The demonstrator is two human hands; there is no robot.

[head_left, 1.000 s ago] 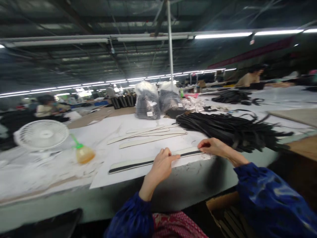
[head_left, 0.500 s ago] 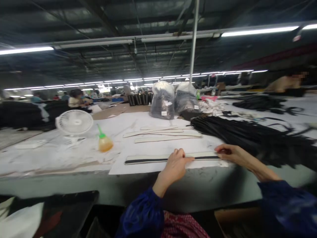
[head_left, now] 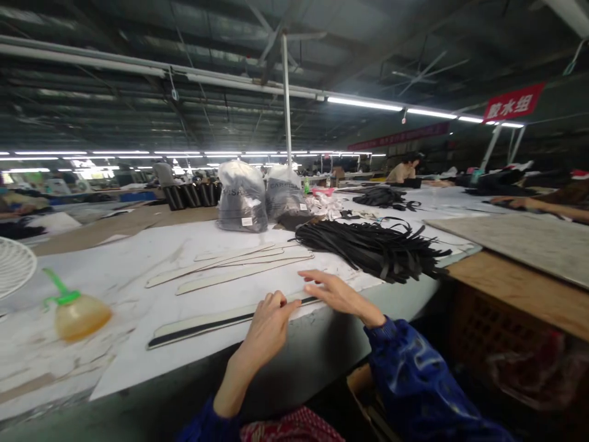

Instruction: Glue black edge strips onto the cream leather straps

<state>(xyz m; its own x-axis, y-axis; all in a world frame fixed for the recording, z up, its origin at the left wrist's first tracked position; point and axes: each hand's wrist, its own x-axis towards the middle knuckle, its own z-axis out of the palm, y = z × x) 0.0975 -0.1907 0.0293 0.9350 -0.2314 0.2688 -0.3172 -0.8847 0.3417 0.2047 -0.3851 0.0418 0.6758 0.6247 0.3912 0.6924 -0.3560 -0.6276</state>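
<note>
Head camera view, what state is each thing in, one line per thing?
Black strip, lying along the long pale strip
Left hand, on the strips, fingers bent
Right hand, fingers apart, contact unclear
Loose pale strips, overlapping, laid out flat
Black strip bundle, heaped loosely
Bottle, standing, amber liquid inside
Plastic bags, standing, filled
Fan, cut off by frame, spinning unclear

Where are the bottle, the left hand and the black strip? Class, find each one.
Bottle [head_left: 83, 319], head view: on its rounded, amber-coloured body.
Left hand [head_left: 270, 324], head view: on the back of it.
Black strip [head_left: 197, 329], head view: on the uncovered stretch nearer the bottle.
</note>
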